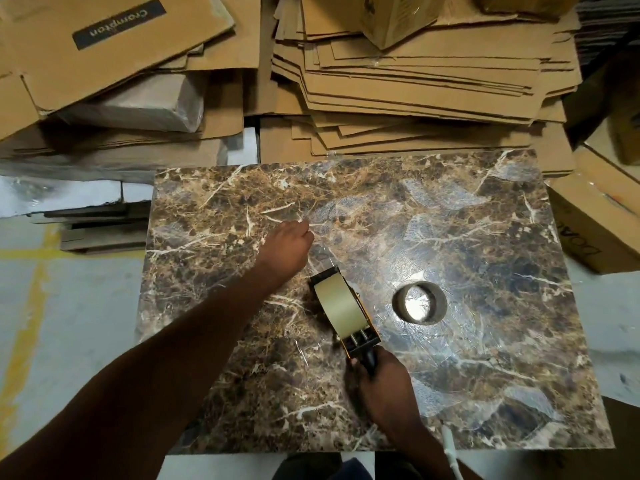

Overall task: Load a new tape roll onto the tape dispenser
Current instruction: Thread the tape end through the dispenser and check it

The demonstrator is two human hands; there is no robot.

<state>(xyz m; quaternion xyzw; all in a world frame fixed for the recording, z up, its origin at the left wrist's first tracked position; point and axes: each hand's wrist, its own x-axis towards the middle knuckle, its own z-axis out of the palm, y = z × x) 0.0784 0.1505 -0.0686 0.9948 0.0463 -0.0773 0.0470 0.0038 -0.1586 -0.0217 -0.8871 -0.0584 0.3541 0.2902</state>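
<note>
A tape dispenser (360,337) with a black and yellow frame lies on the marbled slab (485,341), and a full beige tape roll (337,303) sits in it. My right hand (377,379) grips the dispenser's black handle at the near end. My left hand (289,244) is closed beyond the dispenser's far end, pinching what looks like a clear strip of tape stretched from the roll. An empty cardboard core (419,302) stands on the slab to the right of the dispenser, apart from it.
Stacks of flattened cardboard (415,81) lie beyond the slab's far edge, with more cartons at the left (104,46) and a box at the right (595,220). Grey floor with a yellow line (31,306) is on the left. A white cable (450,448) hangs near the front edge.
</note>
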